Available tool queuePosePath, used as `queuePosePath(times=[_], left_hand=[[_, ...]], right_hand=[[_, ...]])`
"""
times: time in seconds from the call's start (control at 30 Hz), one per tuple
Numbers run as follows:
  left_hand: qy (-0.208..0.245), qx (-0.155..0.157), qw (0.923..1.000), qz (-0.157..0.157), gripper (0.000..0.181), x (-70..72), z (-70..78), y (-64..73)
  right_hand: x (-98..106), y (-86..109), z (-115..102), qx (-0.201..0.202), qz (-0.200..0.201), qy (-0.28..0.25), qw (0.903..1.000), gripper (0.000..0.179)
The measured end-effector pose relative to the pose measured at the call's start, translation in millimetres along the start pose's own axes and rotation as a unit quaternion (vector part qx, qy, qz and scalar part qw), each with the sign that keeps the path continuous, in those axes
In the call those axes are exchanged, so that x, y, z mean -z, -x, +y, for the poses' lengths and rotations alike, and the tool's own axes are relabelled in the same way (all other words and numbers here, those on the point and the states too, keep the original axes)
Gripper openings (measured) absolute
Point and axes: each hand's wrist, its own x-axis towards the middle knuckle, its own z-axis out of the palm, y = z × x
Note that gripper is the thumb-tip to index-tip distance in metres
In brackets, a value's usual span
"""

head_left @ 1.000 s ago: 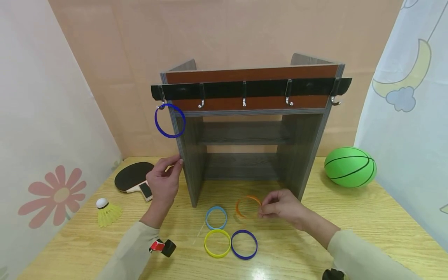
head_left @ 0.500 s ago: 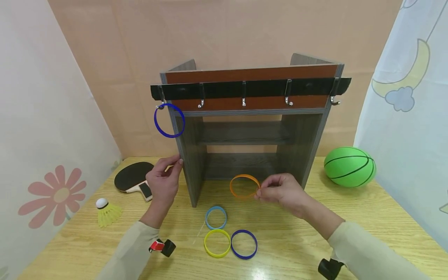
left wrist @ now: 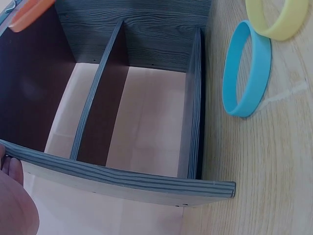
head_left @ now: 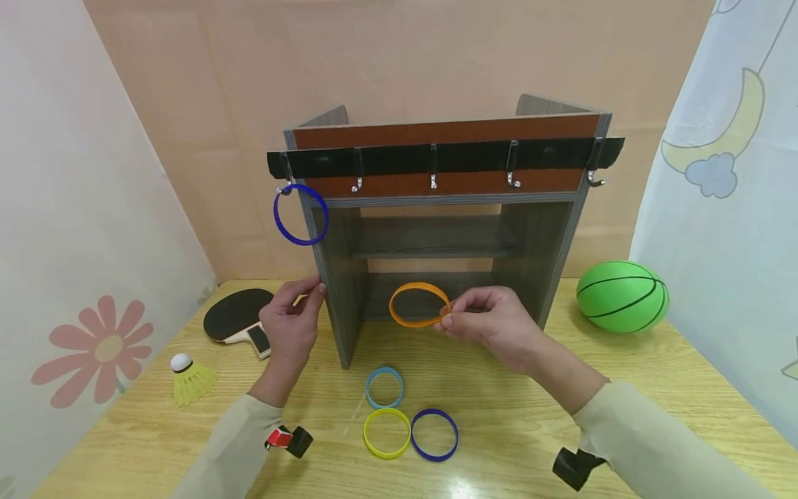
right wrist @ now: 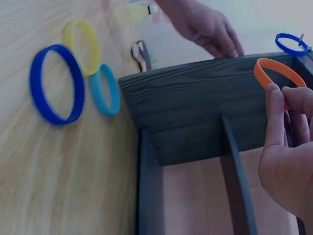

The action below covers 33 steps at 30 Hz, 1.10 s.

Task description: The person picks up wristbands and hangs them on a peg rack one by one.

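My left hand grips the front edge of the left side panel of a grey wooden shelf, thumb at the front. Between thumb and fingertips my right hand pinches an orange wristband, held up in front of the lower shelf board; the right wrist view shows its loop rising above the fingers. A dark blue wristband hangs from the leftmost hook on a black rail. The other hooks, among them the second and middle ones, are bare.
On the table before the shelf lie a light blue wristband, a yellow one and another dark blue one. A table tennis bat and shuttlecock are at the left, a green ball at the right.
My right hand has lifted the orange wristband from low over the table, up and slightly left, to the height of the lower shelf board. The left hand stays on the side panel.
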Motion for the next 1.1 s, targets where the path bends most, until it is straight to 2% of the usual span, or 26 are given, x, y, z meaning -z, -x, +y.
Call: queuePosePath(times=[0.33,0.53,0.77,1.0,1.1], left_hand=[[0.001,-0.001,1.0000,-0.003,0.015,-0.6,0.4,-1.0],[0.004,0.004,1.0000,-0.003,0.014,-1.7,1.2,-0.8],[0.005,0.010,0.9999,-0.003,0.014,-1.5,3.2,-0.7],[0.006,0.010,0.9999,0.006,0.014,-0.7,1.3,-0.4],[0.001,0.011,0.9999,0.007,0.015,-0.6,1.0,-0.3]], right_hand=[[-23.7,-11.5,-30.1,0.037,-0.009,-0.048,0.9981,0.016],[-32.0,-15.5,-44.4,0.076,-0.024,-0.075,0.9940,0.021],[-44.8,-25.8,-60.3,0.100,-0.028,-0.111,0.9884,0.022],[-60.5,-39.3,-73.1,0.128,-0.034,-0.142,0.9809,0.008],[-64.9,-43.8,-76.1,0.133,-0.031,-0.146,0.9798,0.012]])
